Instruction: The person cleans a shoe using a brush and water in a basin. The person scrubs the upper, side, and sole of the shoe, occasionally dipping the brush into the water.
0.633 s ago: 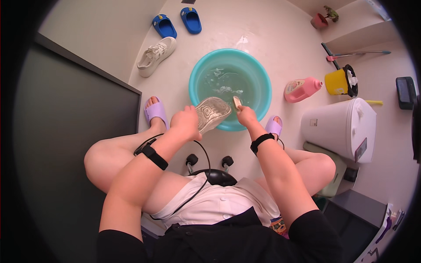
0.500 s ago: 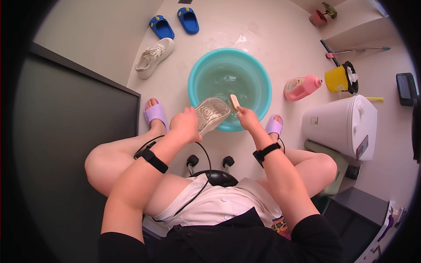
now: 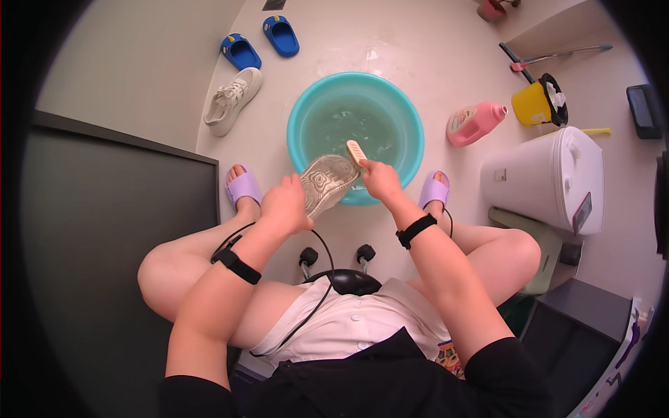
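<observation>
My left hand (image 3: 284,202) is closed around a shoe (image 3: 329,179), which is tilted with its patterned, greyish sole facing up over the near rim of a turquoise basin (image 3: 411,132). My right hand (image 3: 381,180) grips a cream-coloured scrubbing brush (image 3: 355,150) by one end. The brush sits right at the shoe's toe edge; its bristles are hidden, and whether they touch the shoe I cannot tell. Cloudy water (image 3: 348,125) with some foam fills the lower part of the basin. The matching white shoe (image 3: 233,101) stands on the floor at the far left.
Blue slippers (image 3: 281,36) lie beyond the white shoe. A pink detergent bottle (image 3: 477,124) stands right of the basin, with a yellow bin (image 3: 532,104) and a white lidded bin (image 3: 523,174) farther right. A dark panel (image 3: 125,251) borders my left. A black cable (image 3: 330,252) hangs near my left arm.
My right hand and the brush have shifted slightly left and closer to the shoe's toe edge. The shoe has moved a little left in the picture, while the whole view has shifted somewhat too.
</observation>
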Demonstrator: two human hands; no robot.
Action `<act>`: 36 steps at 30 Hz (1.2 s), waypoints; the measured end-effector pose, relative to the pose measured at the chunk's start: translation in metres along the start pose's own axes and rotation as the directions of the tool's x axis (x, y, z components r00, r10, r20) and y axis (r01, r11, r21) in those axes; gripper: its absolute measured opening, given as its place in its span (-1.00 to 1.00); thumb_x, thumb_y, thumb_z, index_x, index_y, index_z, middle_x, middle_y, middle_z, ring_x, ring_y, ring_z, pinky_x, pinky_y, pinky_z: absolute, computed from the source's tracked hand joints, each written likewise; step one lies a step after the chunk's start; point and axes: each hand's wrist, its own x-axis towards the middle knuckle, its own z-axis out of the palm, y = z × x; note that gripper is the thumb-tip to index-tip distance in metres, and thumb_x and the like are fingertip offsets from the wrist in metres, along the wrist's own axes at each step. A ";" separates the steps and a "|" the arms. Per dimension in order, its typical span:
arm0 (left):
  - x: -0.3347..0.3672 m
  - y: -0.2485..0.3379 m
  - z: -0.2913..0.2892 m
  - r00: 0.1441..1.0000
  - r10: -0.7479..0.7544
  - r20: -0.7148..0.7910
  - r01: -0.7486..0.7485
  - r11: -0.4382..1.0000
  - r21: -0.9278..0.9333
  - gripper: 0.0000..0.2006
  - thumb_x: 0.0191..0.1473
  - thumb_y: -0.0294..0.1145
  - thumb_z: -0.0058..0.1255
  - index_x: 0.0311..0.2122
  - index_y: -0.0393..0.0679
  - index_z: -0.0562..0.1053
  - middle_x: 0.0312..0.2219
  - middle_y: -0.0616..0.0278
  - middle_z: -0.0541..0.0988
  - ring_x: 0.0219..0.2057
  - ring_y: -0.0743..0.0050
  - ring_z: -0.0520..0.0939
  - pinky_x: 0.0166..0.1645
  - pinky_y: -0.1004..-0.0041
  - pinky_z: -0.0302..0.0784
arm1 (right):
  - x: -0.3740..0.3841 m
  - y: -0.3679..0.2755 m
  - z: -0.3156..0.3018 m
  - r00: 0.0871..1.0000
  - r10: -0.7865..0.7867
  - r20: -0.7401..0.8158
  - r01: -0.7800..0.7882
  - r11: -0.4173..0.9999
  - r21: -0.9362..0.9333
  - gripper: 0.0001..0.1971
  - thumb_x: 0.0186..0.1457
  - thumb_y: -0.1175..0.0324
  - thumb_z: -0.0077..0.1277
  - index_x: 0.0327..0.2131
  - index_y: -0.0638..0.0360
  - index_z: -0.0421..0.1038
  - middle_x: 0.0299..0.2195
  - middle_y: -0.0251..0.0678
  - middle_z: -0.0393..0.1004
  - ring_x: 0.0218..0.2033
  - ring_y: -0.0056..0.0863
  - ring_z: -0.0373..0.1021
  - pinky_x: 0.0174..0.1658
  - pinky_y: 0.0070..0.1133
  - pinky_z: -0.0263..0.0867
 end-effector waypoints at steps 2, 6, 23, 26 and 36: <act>-0.002 -0.005 0.004 1.000 0.012 -0.007 -0.012 1.000 0.009 -0.11 -0.39 -0.12 0.41 0.05 -0.29 0.21 -0.12 -0.04 0.45 -0.20 0.01 0.63 -0.13 0.25 0.60 | 0.003 0.007 -0.003 0.995 -0.025 -0.100 0.040 0.989 0.145 -0.56 0.07 0.34 0.01 0.08 -0.11 0.43 -0.26 -0.06 0.56 -0.20 -0.10 0.48 -0.10 -0.27 0.40; -0.003 -0.006 0.004 1.000 -0.013 0.018 0.012 1.000 0.016 -0.05 -0.40 -0.12 0.40 0.11 -0.32 0.18 -0.13 -0.10 0.44 -0.23 -0.06 0.62 -0.16 0.22 0.59 | -0.011 0.004 -0.017 0.989 -0.023 -0.147 0.062 0.961 0.269 -0.52 0.02 0.32 0.12 0.08 -0.11 0.42 -0.28 -0.08 0.57 -0.21 -0.10 0.49 -0.13 -0.27 0.39; -0.001 -0.005 0.009 1.000 0.002 -0.001 -0.002 1.000 0.027 0.03 -0.43 -0.20 0.41 0.18 -0.36 0.13 -0.14 -0.09 0.43 -0.21 -0.08 0.58 -0.09 0.22 0.53 | 0.020 -0.004 -0.007 0.909 -0.348 -0.229 0.342 0.937 -0.067 -0.40 -0.08 0.24 0.26 0.11 -0.29 0.36 -0.46 -0.28 0.45 -0.42 -0.25 0.47 -0.36 -0.35 0.39; -0.002 -0.004 0.006 1.000 -0.006 0.008 0.005 1.000 0.022 0.02 -0.43 -0.20 0.41 0.18 -0.35 0.13 -0.14 -0.08 0.43 -0.21 -0.09 0.58 -0.08 0.21 0.53 | 0.019 -0.007 -0.009 0.905 -0.368 -0.215 0.353 0.930 -0.103 -0.39 -0.10 0.26 0.26 0.11 -0.28 0.36 -0.45 -0.28 0.46 -0.42 -0.24 0.47 -0.36 -0.36 0.39; 0.000 -0.001 0.002 0.999 -0.034 0.017 0.034 0.999 0.013 0.02 -0.44 -0.12 0.42 0.17 -0.34 0.17 -0.14 -0.06 0.46 -0.20 -0.06 0.58 -0.05 0.19 0.48 | 0.021 -0.009 0.001 0.901 -0.370 -0.226 0.352 0.929 -0.118 -0.39 -0.05 0.23 0.23 0.13 -0.34 0.32 -0.45 -0.29 0.46 -0.46 -0.23 0.46 -0.38 -0.34 0.40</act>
